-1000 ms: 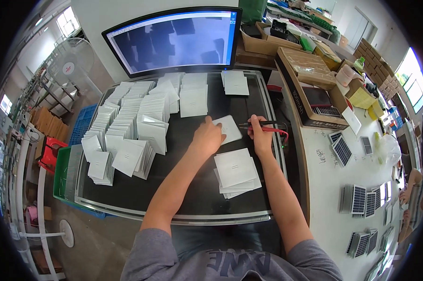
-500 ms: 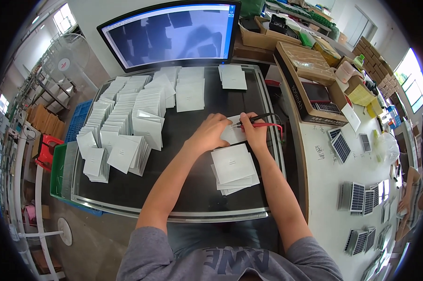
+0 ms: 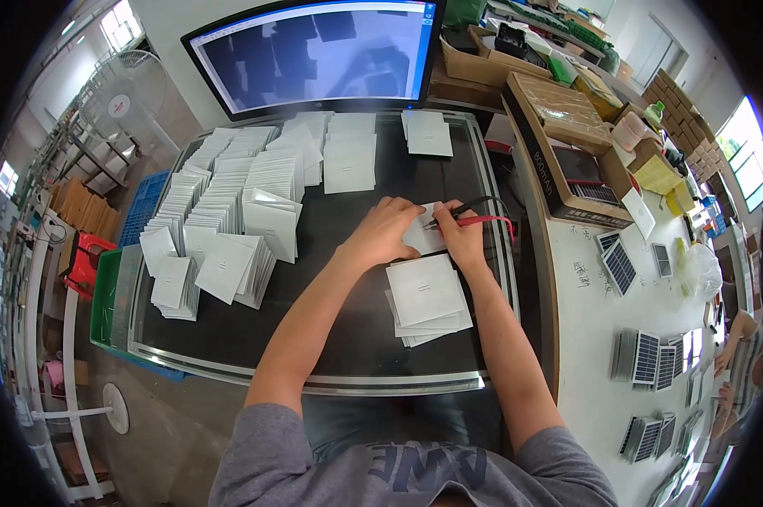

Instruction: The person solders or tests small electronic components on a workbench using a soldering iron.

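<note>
A white square panel (image 3: 421,238) lies flat on the dark tabletop between my hands. My left hand (image 3: 385,232) holds its left side, thumb low and fingers at the upper edge. My right hand (image 3: 463,240) is closed round a pair of test probes, a red probe (image 3: 474,220) and a black probe (image 3: 470,205). Their tips point down at the middle of the panel; whether they touch it I cannot tell. Just nearer to me sits a loose stack of similar panels (image 3: 425,291), with small marks on the top one.
Rows of white panels (image 3: 267,182) fill the table's left side; a small stack (image 3: 429,135) lies at the far right. Behind stands a monitor (image 3: 314,59). To the right, a white bench (image 3: 588,338) bears a cardboard box (image 3: 559,182) and solar panels (image 3: 646,355). A co-worker's hand (image 3: 724,397) shows there.
The whole view has shifted slightly. Both my hands stay at the same panel, the probes still in the right one. The co-worker's hands at the far right have moved a little.
</note>
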The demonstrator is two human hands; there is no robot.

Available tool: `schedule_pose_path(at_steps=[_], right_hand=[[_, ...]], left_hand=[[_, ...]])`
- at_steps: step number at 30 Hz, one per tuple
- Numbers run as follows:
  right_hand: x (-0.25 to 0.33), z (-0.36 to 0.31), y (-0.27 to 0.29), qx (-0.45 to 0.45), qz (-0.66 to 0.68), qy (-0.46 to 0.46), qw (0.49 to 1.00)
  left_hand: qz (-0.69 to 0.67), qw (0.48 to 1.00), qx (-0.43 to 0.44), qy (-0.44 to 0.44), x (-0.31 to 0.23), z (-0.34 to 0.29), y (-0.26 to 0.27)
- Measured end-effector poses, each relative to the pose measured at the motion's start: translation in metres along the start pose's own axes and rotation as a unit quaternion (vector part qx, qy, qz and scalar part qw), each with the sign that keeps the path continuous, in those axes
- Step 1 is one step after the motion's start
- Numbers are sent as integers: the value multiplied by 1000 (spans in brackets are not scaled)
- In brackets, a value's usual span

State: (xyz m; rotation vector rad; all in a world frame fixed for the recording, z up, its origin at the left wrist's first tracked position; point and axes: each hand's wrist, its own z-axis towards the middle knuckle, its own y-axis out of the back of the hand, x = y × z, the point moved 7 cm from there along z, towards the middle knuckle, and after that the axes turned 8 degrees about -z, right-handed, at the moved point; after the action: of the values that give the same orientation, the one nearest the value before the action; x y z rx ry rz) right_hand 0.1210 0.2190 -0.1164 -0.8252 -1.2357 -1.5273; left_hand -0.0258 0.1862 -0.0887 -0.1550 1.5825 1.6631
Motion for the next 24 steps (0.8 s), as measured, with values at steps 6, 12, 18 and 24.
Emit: schedule_pose_path(at_steps=[6, 12, 18, 24], right_hand=[[-7, 1, 0, 8, 32, -16, 999], [-25, 5, 21, -78, 245, -106, 961], [-28, 7, 20, -70, 254, -100, 959], [-16, 4, 13, -51, 219, -82, 971]], left_hand=[[11, 1000, 21, 14, -8, 1, 4], [21, 996, 35, 79, -11, -7, 35], [15, 960, 267, 84, -65, -45, 13], [163, 982, -33, 93, 48, -11, 47]])
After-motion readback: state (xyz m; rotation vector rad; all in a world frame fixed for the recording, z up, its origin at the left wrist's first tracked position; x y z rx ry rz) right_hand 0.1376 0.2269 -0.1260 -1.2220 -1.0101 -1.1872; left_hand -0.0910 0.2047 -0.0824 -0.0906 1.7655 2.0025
